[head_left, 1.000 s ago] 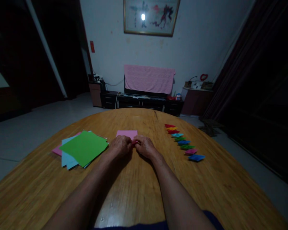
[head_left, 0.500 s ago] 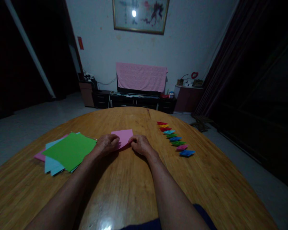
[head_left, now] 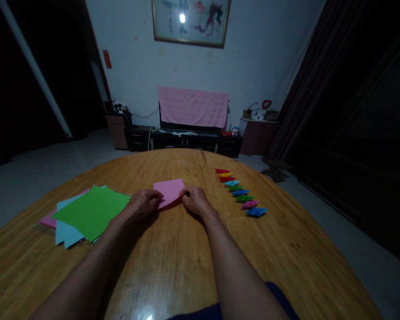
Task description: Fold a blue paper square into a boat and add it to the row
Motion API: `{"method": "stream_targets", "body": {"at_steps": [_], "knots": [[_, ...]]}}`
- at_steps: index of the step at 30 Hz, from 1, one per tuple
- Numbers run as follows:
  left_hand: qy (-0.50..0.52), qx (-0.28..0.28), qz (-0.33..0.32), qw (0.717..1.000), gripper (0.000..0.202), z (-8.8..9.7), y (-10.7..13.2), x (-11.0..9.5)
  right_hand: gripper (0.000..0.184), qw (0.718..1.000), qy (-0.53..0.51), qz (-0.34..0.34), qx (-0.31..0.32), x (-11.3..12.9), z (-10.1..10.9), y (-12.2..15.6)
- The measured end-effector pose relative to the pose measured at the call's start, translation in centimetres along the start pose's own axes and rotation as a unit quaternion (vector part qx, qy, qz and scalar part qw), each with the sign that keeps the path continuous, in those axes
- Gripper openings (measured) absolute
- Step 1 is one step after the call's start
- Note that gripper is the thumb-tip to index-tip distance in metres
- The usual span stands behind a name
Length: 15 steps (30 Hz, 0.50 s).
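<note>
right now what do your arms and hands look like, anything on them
Both forearms are bare, with no sleeves on them. No glove or watch shows on the left hand or the right hand. A dark blue garment shows at the bottom edge of the view.

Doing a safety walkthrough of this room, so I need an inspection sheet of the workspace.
Surface: rounded wooden table, glossy, with glare near the front edge.
Job's things: pink sheet under the hands; stack of coloured sheets to the left; row of folded paper pieces to the right.
Clutter: small items on a side cabinet, off the table.
Hands: left hand and right hand both on the sheet; grip unclear.
Cables: white cable at the TV stand.
Surroundings: TV under a pink cloth, framed picture, dark curtain.
</note>
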<state>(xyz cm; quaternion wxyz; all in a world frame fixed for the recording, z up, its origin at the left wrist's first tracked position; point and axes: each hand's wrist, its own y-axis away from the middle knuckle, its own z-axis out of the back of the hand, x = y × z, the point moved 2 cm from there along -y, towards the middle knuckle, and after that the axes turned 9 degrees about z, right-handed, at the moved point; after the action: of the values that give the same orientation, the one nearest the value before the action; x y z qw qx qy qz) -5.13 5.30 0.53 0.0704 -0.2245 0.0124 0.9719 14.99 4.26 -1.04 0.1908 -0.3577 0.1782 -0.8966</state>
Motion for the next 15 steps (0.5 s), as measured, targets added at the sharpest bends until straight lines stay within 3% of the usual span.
{"method": "stream_targets", "body": {"at_steps": [15], "knots": [[0.047, -0.017, -0.045, 0.998, 0.041, -0.8, -0.5, 1.4, 0.026, 0.999, -0.019, -0.024, -0.043, -1.1, -0.1, -0.3]]}}
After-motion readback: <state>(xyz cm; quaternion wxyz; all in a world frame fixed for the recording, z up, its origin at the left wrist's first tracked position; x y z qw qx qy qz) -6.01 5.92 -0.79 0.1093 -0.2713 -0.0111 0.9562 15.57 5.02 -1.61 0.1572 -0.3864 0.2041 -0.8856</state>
